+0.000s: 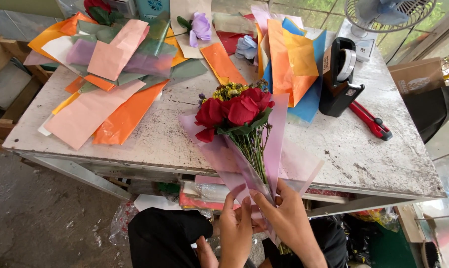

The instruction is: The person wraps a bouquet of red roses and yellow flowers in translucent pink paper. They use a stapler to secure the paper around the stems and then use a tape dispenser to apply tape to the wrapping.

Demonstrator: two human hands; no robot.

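A bouquet of red roses [234, 110] with small yellow and purple flowers lies at the near edge of a worn white table [363, 154], its green stems pointing toward me. Translucent lilac wrapping paper [279, 144] is folded around the stems. My left hand [234, 226] and my right hand [289, 218] meet at the bottom of the bouquet, both pinching the lilac paper around the stem ends below the table edge.
Loose sheets of orange, pink, green and blue paper [110, 84] cover the table's far half, with a purple flower [200, 26] and a pale blue one [246, 47]. A black tape dispenser [339, 77], a red utility knife [371, 120] and a desk fan [388, 15] stand at the right.
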